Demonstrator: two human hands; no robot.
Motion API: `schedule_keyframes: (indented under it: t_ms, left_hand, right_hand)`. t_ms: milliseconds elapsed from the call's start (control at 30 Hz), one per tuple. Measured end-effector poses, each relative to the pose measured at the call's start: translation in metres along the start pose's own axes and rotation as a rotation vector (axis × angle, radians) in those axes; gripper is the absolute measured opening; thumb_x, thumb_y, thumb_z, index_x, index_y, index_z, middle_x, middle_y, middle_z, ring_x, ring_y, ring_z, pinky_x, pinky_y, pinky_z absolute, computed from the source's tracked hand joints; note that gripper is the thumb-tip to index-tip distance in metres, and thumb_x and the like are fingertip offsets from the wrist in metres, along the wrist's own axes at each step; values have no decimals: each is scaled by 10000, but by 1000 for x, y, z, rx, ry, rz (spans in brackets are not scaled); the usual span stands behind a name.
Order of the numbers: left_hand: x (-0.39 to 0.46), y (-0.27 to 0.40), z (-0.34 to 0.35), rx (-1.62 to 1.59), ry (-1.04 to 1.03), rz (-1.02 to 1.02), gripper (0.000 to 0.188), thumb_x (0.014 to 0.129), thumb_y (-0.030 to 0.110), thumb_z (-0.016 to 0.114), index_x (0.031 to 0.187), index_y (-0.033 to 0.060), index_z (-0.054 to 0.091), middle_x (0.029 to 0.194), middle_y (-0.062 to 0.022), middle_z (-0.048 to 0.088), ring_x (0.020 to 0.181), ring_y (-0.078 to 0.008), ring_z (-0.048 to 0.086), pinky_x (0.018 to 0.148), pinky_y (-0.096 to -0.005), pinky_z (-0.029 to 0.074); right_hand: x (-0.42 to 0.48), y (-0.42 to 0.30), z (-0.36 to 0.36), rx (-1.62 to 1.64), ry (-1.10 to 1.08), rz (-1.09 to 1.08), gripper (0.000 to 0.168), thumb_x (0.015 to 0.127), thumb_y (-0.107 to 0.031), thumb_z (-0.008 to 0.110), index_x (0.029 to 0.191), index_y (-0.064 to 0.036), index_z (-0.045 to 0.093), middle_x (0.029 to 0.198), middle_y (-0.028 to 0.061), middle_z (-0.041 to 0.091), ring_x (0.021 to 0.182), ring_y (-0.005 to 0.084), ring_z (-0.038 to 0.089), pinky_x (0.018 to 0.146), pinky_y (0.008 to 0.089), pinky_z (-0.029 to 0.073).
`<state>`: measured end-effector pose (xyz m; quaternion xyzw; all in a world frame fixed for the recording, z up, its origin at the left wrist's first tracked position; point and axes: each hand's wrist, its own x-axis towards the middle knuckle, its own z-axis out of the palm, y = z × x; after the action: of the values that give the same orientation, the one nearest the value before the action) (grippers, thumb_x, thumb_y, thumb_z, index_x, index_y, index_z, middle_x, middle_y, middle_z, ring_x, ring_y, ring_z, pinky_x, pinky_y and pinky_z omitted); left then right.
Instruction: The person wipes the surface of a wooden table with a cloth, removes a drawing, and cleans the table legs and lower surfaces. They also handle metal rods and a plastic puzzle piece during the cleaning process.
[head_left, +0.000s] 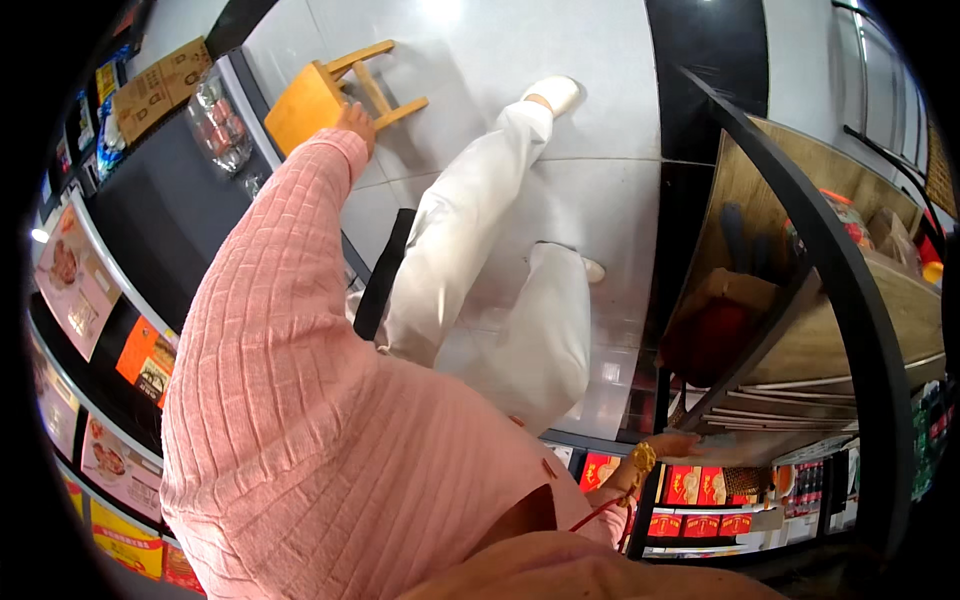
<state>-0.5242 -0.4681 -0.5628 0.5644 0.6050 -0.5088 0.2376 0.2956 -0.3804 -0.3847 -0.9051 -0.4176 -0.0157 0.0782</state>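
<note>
On the picture's left side, my left hand (359, 126), at the end of a pink ribbed sleeve, grips the edge of a small wooden stool (304, 105). The seat faces left and its legs point right, above pale floor tiles. My right hand (675, 445), with a gold bracelet (643, 457) at the wrist, reaches to the lower right beside a wood-grain display stand (802, 360). Its fingers are blurred against the stand's lower edge; whether they touch or hold it cannot be told.
A dark-framed shelf (161, 300) with packaged goods runs along the left. A plastic-wrapped pack (219, 124) lies on its dark ledge, near a cardboard box (161, 90). A curved black metal frame (832, 232) rises at the right. Red boxes (684, 485) stand on low shelves below it.
</note>
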Motion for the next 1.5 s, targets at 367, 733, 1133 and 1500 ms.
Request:
schedule_keyframes:
  t_ms: [367, 733, 1133, 1500]
  left_hand:
    - [45, -11, -30, 41, -568, 172, 365, 712, 355, 615, 988, 128, 686, 983, -48, 674, 1018, -216, 590, 891, -415, 347]
    - [28, 144, 46, -463, -726, 183, 329, 761, 347, 599, 991, 129, 689, 998, -84, 675, 991, -257, 611, 846, -398, 414]
    - [124, 234, -10, -659, -526, 290, 332, 782, 336, 590, 1000, 104, 684, 996, -109, 673, 966, -285, 621, 834, -405, 448]
    - [133, 194, -126, -549, -475, 396, 335, 802, 326, 582, 1008, 80, 679, 994, -132, 672, 943, -311, 631, 823, -412, 480]
  right_hand:
    - [-24, -78, -12, 56, 29, 218, 532, 949, -265, 392, 1386, 8, 260, 1302, 307, 399, 1079, 417, 490, 945, 469, 387]
    - [-28, -18, -9, -93, 86, 69, 510, 978, -338, 341, 1366, -9, 298, 1286, 283, 423, 1101, 383, 484, 920, 459, 389]
    - [-36, -28, 9, -43, 322, -127, 458, 945, -214, 409, 1307, 66, 386, 1329, 273, 410, 1187, 356, 436, 1008, 408, 327]
    - [-25, -61, 16, 211, 328, -189, 419, 888, -105, 430, 1290, 12, 429, 1336, 203, 437, 1244, 361, 396, 1034, 435, 306]
